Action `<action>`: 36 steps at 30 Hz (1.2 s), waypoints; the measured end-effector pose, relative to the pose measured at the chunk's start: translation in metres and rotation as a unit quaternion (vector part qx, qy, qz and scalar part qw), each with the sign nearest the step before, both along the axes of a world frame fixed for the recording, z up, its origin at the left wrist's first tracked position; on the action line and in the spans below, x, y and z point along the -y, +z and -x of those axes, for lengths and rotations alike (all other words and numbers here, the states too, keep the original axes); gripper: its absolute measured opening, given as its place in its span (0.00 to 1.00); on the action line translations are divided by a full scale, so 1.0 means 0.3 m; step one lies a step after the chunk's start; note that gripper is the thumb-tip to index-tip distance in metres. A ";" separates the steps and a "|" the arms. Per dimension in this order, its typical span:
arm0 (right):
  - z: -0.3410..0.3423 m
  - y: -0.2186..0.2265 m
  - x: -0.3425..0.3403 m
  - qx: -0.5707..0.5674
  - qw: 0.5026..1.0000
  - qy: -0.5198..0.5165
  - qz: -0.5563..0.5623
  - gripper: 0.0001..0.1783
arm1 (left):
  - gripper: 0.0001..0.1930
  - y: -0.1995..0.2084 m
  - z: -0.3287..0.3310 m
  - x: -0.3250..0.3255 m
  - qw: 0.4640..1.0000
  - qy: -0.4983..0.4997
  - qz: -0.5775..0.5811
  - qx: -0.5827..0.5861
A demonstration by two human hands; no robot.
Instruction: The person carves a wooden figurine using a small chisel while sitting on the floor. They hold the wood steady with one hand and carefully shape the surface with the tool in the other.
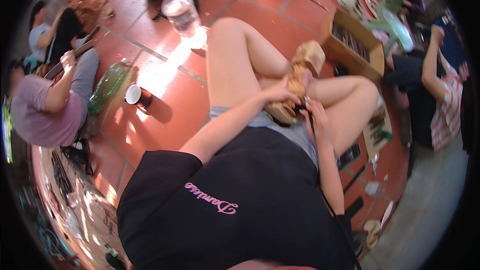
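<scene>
A carved wooden figure (300, 72) lies across my lap between my bare legs, its blocky far end pointing up and to the right. My left hand (281, 91) is wrapped round its lower middle, fingers curled over the wood. Just to the right, my right hand (317, 114) is closed round a slim dark handheld tool, its tip close to the figure. From this tool a black cord (330, 207) runs down along my right forearm. My fingers mostly hide the tool, so whether its tip touches the wood cannot be made out.
On the tiled floor to my left stand a large clear bottle (181, 12), a dark cup (137, 96) and a green bottle (109, 85). A box of tools (352, 42) and a green stool (392, 20) are at far right. People sit on both sides.
</scene>
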State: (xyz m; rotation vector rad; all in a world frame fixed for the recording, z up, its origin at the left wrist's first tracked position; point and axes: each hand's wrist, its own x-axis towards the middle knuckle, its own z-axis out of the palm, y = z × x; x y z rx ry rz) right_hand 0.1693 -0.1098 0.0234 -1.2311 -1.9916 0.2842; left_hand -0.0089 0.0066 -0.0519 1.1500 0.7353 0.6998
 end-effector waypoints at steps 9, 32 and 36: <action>-0.027 -0.008 -0.067 -0.234 0.969 -0.006 0.073 0.07 | 0.54 0.116 0.009 0.007 0.987 -0.018 0.131 0.087; 0.007 0.030 -0.072 0.146 0.969 -0.107 -0.170 0.08 | 0.70 0.080 -0.016 0.028 0.997 -0.043 0.000 -0.071; 0.008 -0.004 -0.029 0.156 0.968 -0.082 -0.177 0.06 | 0.68 0.026 -0.020 0.016 0.998 -0.023 -0.043 -0.042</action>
